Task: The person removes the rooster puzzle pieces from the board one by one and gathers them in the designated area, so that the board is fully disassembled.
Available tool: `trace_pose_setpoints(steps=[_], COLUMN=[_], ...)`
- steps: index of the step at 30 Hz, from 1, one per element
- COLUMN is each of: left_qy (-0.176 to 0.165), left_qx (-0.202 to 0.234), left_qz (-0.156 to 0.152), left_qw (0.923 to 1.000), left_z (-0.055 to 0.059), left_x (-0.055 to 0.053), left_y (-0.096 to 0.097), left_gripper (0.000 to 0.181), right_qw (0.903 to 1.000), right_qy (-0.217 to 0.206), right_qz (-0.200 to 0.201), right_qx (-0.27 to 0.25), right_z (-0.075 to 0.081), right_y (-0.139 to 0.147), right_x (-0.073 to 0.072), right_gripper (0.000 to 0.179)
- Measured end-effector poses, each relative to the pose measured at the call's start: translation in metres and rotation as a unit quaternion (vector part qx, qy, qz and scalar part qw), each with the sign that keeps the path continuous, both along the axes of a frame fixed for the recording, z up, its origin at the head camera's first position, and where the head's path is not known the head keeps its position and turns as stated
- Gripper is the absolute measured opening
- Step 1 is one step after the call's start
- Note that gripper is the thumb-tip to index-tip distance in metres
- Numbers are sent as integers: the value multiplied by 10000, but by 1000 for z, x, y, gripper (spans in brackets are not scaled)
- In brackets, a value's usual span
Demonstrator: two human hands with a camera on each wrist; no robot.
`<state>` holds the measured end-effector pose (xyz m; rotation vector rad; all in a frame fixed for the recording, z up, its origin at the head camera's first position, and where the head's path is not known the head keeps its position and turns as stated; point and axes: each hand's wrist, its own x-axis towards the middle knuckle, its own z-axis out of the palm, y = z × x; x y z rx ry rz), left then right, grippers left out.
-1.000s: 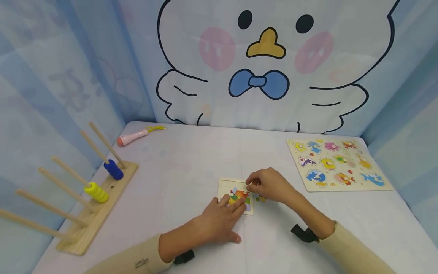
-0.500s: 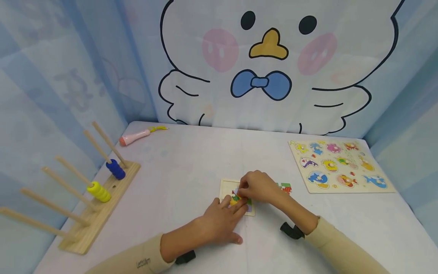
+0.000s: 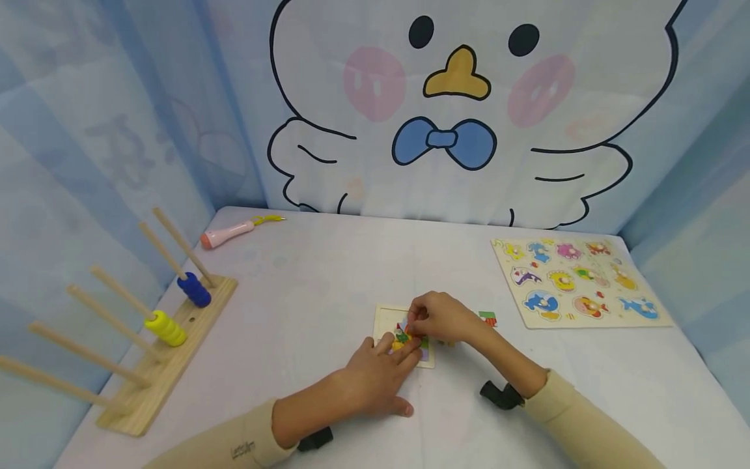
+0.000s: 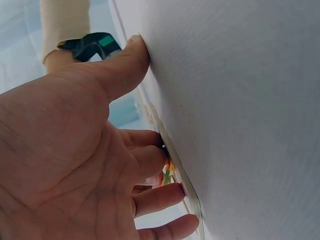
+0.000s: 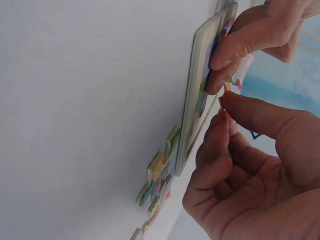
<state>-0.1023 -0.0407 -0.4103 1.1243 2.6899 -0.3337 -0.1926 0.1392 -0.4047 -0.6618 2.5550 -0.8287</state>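
A small wooden jigsaw tray (image 3: 387, 315) lies on the white table, its picture partly covered by both hands. The left hand (image 3: 381, 379) rests on it with fingers spread, thumb out on the cloth; its fingertips touch the tray in the left wrist view. Over the tray's right part, the right hand (image 3: 442, 318) pinches a small puzzle piece (image 5: 223, 102) between thumb and fingertips. Only a thin edge of that piece shows. Loose puzzle pieces (image 5: 159, 167) lie beside the tray, and a red and green piece (image 3: 487, 318) shows beyond the right wrist.
A peg board (image 3: 176, 365) with upright wooden rods bears yellow rings (image 3: 166, 328) and blue rings (image 3: 194, 290) at the left. A pink-handled pen-like tool (image 3: 230, 234) lies at the back left. An animal peg puzzle (image 3: 577, 280) sits at the right. Printed curtains surround the table.
The right hand has moved left from the tray's right edge to over its picture, uncovering the red and green piece. The left hand stays in place on the tray.
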Motion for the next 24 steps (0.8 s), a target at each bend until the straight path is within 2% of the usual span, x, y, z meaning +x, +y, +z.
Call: trace_pose_setpoints(steps=[6, 12, 17, 20, 24], left_qy=[16, -78, 21, 111, 43], left_qx=[69, 92, 48, 65, 113], left_qz=[-11, 17, -19, -46, 8], left_qw=[10000, 9999, 10000, 9999, 9999], left_z=[1, 1, 0, -1, 0], left_x=[0, 0, 0, 1, 1], left_y=[0, -1, 0, 0, 0], left_gripper=[94, 94, 94, 93, 93], right_qw=[9990, 9979, 9964, 9948, 9907], right_qy=[-161, -331, -227, -230, -457], right_qz=[261, 108, 15, -141, -634], right_qx=[-328, -550, -816, -979, -1116], right_z=[-2, -4, -2, 2, 8], right_y=[6, 5, 5, 10, 27], right_x=[-2, -2, -2, -3, -4], right_gripper=[7, 6, 3, 3, 7])
